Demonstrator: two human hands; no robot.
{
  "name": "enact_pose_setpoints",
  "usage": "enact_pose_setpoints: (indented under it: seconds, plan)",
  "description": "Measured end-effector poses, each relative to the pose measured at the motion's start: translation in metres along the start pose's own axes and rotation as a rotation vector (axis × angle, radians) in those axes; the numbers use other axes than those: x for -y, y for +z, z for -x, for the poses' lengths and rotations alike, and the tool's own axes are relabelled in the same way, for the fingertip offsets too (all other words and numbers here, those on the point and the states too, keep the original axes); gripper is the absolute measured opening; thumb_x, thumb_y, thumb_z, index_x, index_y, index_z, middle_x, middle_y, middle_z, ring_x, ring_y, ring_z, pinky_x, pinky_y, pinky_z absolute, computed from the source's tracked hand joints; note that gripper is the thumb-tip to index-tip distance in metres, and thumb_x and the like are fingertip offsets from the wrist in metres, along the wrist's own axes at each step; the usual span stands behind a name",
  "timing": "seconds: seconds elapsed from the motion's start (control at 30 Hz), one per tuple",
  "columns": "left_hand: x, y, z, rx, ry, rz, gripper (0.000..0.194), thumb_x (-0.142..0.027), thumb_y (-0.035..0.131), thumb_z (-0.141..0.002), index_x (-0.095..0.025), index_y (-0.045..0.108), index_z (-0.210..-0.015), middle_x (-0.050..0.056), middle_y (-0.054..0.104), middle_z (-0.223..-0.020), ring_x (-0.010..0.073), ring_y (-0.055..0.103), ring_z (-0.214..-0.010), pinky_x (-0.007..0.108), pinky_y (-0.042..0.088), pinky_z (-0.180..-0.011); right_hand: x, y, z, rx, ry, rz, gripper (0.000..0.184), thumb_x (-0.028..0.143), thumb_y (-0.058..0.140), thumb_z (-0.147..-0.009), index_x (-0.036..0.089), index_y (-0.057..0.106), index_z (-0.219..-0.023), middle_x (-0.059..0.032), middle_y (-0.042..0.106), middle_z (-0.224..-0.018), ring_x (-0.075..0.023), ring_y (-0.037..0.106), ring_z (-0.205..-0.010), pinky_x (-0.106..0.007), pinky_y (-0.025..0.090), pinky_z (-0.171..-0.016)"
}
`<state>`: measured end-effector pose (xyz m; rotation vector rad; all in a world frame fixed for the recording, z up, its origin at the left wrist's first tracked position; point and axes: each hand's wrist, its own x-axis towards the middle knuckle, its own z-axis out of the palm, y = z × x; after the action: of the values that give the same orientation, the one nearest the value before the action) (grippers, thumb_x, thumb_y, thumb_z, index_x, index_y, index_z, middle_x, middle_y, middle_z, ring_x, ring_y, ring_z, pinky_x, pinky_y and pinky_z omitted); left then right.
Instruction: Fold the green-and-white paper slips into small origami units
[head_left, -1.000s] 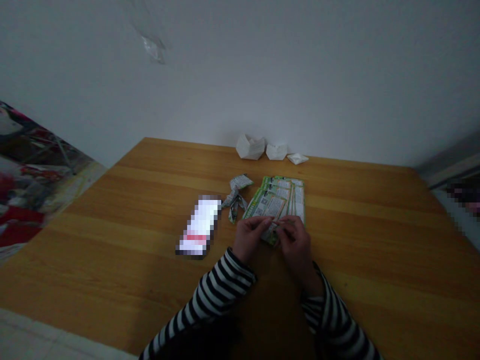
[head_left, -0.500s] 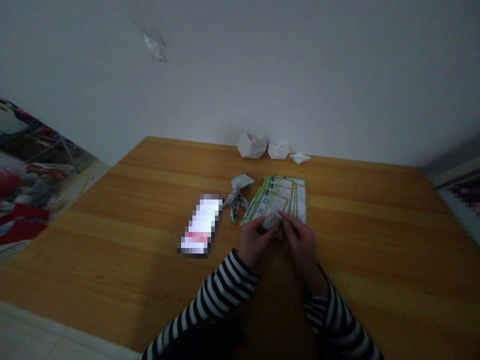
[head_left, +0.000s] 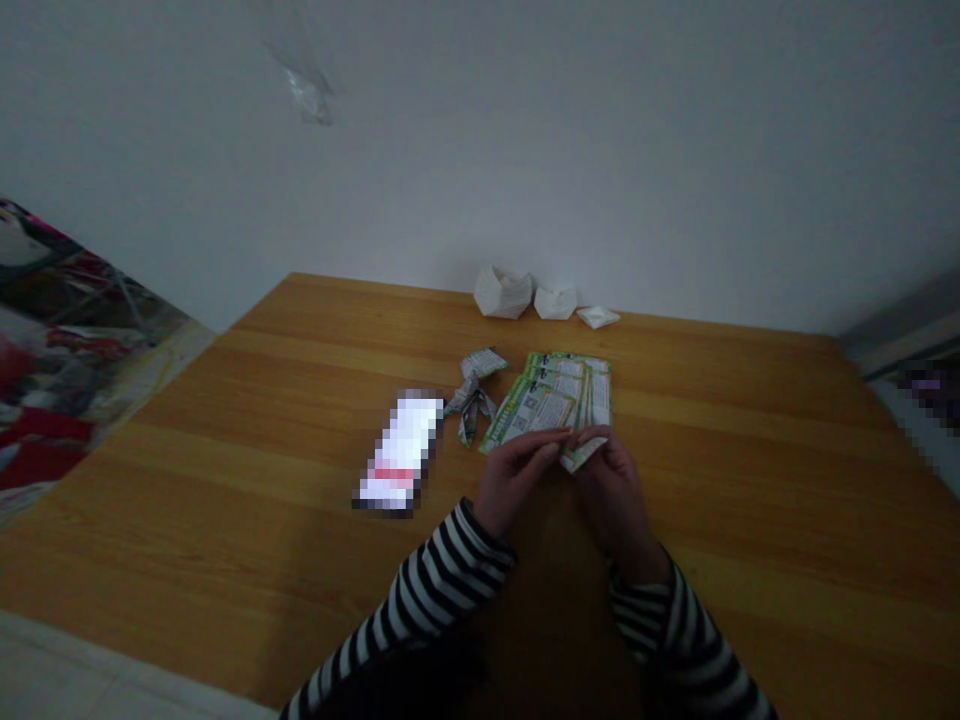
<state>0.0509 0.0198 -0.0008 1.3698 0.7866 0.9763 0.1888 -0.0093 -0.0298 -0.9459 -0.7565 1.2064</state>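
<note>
Between my two hands is a small folded piece of printed paper [head_left: 583,455], white with green along its edge. My left hand [head_left: 516,478] pinches its left end between thumb and fingers. On the other side my right hand [head_left: 613,490] is closed round it, with some fingers hidden behind the paper. Just beyond my hands lie several printed green-and-white leaflets [head_left: 551,395], fanned out and overlapping. To their left rest a folded paper figure [head_left: 472,405] with pointed ends and another folded printed paper piece [head_left: 484,362].
A phone [head_left: 401,450] with a lit, blurred screen lies left of the leaflets on the wooden table [head_left: 225,430]. Along the wall stand a large white folded-paper form [head_left: 502,293], a smaller one [head_left: 556,302] and a flat white one [head_left: 598,317]. Clutter fills the far left floor.
The folded paper has been turned and shifted slightly right and down, now showing a white, green-edged face. My left fingers have straightened along it; my right hand has rolled around it.
</note>
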Motion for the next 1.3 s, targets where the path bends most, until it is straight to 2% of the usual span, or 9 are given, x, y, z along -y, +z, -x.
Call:
enact_pose_setpoints:
  seconds: [0.1, 0.3, 0.4, 0.57, 0.7, 0.87, 1.0, 1.2, 1.3]
  plan:
    - [0.005, -0.001, -0.002, -0.059, -0.009, 0.008, 0.028, -0.031, 0.068, -0.078, -0.017, 0.07, -0.102, 0.011, 0.067, -0.11, 0.0239, 0.06, -0.104, 0.033, 0.05, -0.086, 0.004, 0.001, 0.0, 0.077, -0.065, 0.04, 0.008, 0.017, 0.061, -0.079, 0.023, 0.056, -0.082, 0.0005, 0.06, -0.087, -0.015, 0.058, -0.082, -0.027, 0.045, -0.076]
    - [0.011, -0.013, -0.008, -0.067, -0.116, 0.163, 0.023, -0.034, 0.074, -0.071, -0.013, 0.065, -0.07, 0.002, 0.062, -0.07, 0.0124, 0.056, -0.067, 0.024, 0.045, -0.065, 0.015, -0.003, 0.0, 0.121, -0.247, 0.321, 0.01, 0.018, 0.053, -0.084, 0.022, 0.061, -0.086, -0.0028, 0.06, -0.09, -0.0173, 0.056, -0.088, -0.029, 0.043, -0.08]
    - [0.01, -0.017, -0.01, -0.05, -0.153, 0.213, 0.027, -0.035, 0.076, -0.068, -0.012, 0.063, -0.066, 0.0, 0.059, -0.067, 0.0109, 0.052, -0.062, 0.023, 0.042, -0.061, 0.015, -0.005, 0.0, 0.167, -0.282, 0.399, 0.011, 0.023, 0.053, -0.085, 0.021, 0.064, -0.085, -0.004, 0.061, -0.087, -0.0182, 0.057, -0.086, -0.03, 0.044, -0.078]
    - [0.006, -0.017, -0.009, 0.016, -0.171, 0.288, 0.024, -0.03, 0.079, -0.065, -0.012, 0.062, -0.068, 0.001, 0.06, -0.072, 0.0127, 0.054, -0.069, 0.024, 0.043, -0.067, 0.006, -0.002, 0.004, 0.267, -0.042, 0.309, 0.019, 0.026, 0.073, -0.067, 0.021, 0.066, -0.084, -0.0012, 0.068, -0.078, -0.0179, 0.063, -0.072, -0.028, 0.051, -0.067]
    - [0.005, -0.019, -0.011, 0.049, -0.194, 0.262, 0.023, -0.032, 0.075, -0.07, -0.013, 0.061, -0.071, 0.0, 0.058, -0.068, 0.0122, 0.054, -0.066, 0.024, 0.043, -0.066, 0.002, 0.004, 0.004, 0.238, -0.031, 0.287, 0.018, 0.025, 0.074, -0.067, 0.02, 0.067, -0.082, -0.0014, 0.071, -0.078, -0.0184, 0.066, -0.073, -0.029, 0.053, -0.069]
    - [0.005, -0.022, -0.013, 0.059, -0.138, 0.167, 0.025, -0.034, 0.07, -0.075, -0.014, 0.057, -0.069, -0.002, 0.054, -0.063, 0.011, 0.05, -0.06, 0.023, 0.041, -0.059, 0.0, 0.004, -0.001, 0.148, -0.029, 0.216, 0.039, 0.031, 0.077, -0.064, 0.022, 0.062, -0.099, -0.0039, 0.07, -0.095, -0.0218, 0.066, -0.089, -0.033, 0.054, -0.079]
    - [0.008, -0.023, -0.014, 0.056, -0.127, 0.099, 0.023, -0.033, 0.07, -0.074, -0.014, 0.058, -0.07, -0.001, 0.053, -0.066, 0.011, 0.05, -0.061, 0.023, 0.041, -0.06, -0.002, -0.004, -0.004, 0.123, -0.047, 0.198, 0.033, 0.029, 0.08, -0.064, 0.022, 0.062, -0.09, -0.0036, 0.069, -0.091, -0.0207, 0.065, -0.089, -0.032, 0.053, -0.083]
    - [0.011, -0.032, -0.016, 0.013, -0.142, 0.114, 0.025, -0.034, 0.071, -0.073, -0.015, 0.056, -0.072, -0.001, 0.056, -0.068, 0.0128, 0.054, -0.065, 0.025, 0.044, -0.063, 0.003, -0.011, -0.003, 0.385, 0.145, 0.068, 0.058, 0.027, 0.08, -0.065, 0.025, 0.053, -0.116, -0.005, 0.064, -0.11, -0.019, 0.063, -0.097, -0.032, 0.052, -0.085]
    - [0.01, -0.036, -0.017, -0.022, -0.157, 0.119, 0.025, -0.033, 0.073, -0.072, -0.015, 0.056, -0.073, -0.001, 0.058, -0.069, 0.0131, 0.056, -0.066, 0.025, 0.045, -0.064, 0.006, -0.009, -0.003, 0.466, 0.187, -0.029, 0.07, 0.036, 0.082, -0.061, 0.025, 0.051, -0.123, -0.0067, 0.062, -0.115, -0.0208, 0.063, -0.097, -0.031, 0.055, -0.077]
